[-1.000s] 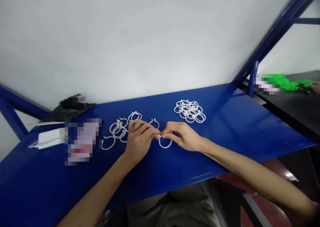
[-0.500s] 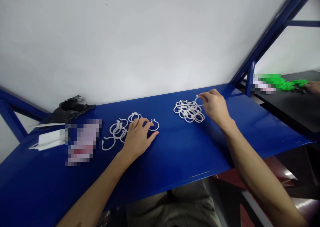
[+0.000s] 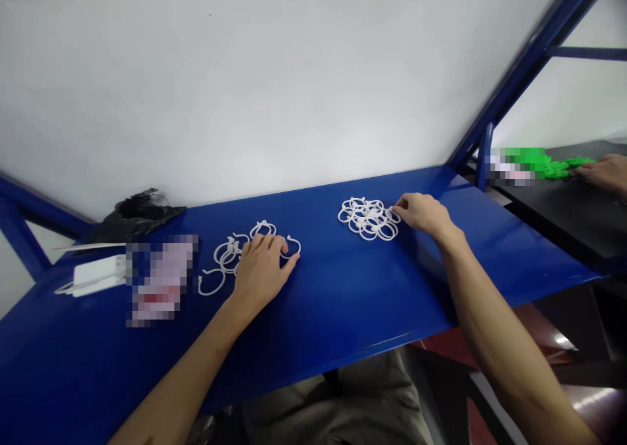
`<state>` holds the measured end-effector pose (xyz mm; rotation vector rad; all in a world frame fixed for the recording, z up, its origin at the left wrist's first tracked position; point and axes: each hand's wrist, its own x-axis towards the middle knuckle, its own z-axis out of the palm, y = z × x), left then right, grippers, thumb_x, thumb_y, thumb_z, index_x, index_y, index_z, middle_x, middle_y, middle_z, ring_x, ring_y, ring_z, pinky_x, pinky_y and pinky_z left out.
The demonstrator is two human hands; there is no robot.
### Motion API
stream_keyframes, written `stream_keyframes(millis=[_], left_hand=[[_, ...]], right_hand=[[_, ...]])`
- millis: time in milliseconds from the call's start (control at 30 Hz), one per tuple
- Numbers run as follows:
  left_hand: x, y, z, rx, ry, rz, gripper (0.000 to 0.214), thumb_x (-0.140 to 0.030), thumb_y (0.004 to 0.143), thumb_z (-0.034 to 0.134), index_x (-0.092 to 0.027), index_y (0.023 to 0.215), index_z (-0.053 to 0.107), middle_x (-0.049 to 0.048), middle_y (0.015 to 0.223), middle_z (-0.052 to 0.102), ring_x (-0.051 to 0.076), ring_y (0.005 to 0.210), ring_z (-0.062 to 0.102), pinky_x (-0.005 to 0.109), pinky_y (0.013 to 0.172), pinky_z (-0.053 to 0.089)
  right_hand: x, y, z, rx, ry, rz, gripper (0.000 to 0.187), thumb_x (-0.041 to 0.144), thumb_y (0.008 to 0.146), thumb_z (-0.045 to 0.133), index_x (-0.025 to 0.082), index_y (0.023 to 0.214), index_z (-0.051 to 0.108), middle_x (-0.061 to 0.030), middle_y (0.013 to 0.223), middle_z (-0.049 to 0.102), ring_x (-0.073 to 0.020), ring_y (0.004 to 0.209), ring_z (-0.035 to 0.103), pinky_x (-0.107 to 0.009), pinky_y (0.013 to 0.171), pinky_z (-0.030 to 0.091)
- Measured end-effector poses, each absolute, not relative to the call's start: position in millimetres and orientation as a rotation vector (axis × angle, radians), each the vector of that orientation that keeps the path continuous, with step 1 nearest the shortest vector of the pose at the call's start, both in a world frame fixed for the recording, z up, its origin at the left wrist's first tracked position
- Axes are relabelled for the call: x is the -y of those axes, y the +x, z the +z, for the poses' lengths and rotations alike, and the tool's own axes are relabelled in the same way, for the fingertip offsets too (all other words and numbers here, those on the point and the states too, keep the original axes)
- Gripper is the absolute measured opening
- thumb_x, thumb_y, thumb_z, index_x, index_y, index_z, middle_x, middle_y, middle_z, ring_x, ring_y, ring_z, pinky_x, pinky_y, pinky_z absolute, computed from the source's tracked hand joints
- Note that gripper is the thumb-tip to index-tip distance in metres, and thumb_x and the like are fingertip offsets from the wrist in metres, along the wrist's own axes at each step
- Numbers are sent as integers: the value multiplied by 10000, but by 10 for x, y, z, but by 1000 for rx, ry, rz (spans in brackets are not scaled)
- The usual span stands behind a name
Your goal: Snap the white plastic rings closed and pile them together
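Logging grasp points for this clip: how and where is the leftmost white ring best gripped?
Probably pinch the leftmost white ring by its near arc, from the front: it lies flat, its gap faces left, and other rings lie beyond it.

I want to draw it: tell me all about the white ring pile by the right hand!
The white ring pile is a low heap of thin, overlapping, plastic-looking rings with little knobs. It lies on the blue table, toward the wall. The right hand has fingertips at the pile's right edge; whether they grip a ring is unclear.
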<state>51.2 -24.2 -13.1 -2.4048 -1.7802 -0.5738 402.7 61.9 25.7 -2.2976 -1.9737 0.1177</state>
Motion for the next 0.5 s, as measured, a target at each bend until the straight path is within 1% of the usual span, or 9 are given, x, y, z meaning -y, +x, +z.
stream_keyframes(millis=[133,267,333,400,467,500], left_hand=[[233,508,-136,1795,-2386,-625,199,-398,881,614,-216,911,541,57,931,647,275,943,565,427,812,437],[227,513,-142,1801,-2373,-730,244,-401,871,633,-217,1000,536,69,993,651,278,980,585,449,861,453],[232,529,-141,1800,-2374,-796,271,-399,863,649,-221,1028,530,70,1011,649,277,992,591,459,896,454],[241,553,-140,1789,-2376,-861,313,-398,857,662,-223,1074,520,68,1039,643,277,1014,590,465,925,452],[256,581,-138,1754,-2383,-925,374,-393,850,675,-223,1137,506,66,1056,633,273,1032,587,458,940,455],[265,595,-137,1722,-2393,-957,406,-388,849,680,-222,1170,496,65,1056,628,268,1035,585,450,944,457]], right_hand=[[-619,4018,250,1928,-2318,86,309,440,890,526,228,1020,709,-103,983,724,-273,875,677,-371,728,499],[-602,3967,270,1826,-2276,-13,316,418,907,521,188,1033,696,-135,953,714,-281,854,672,-375,721,494],[-574,3886,286,1808,-2122,-116,278,375,920,523,172,1020,684,-135,953,708,-276,876,657,-372,733,490],[-512,3739,299,1843,-1872,-161,233,338,937,524,167,991,672,-120,945,705,-261,903,639,-367,763,484],[-405,3528,297,1928,-1583,-65,217,340,954,530,171,951,666,-96,910,704,-233,883,631,-352,788,476],[-336,3406,287,1990,-1439,57,225,357,961,532,176,938,665,-84,896,704,-215,854,632,-334,773,478]])
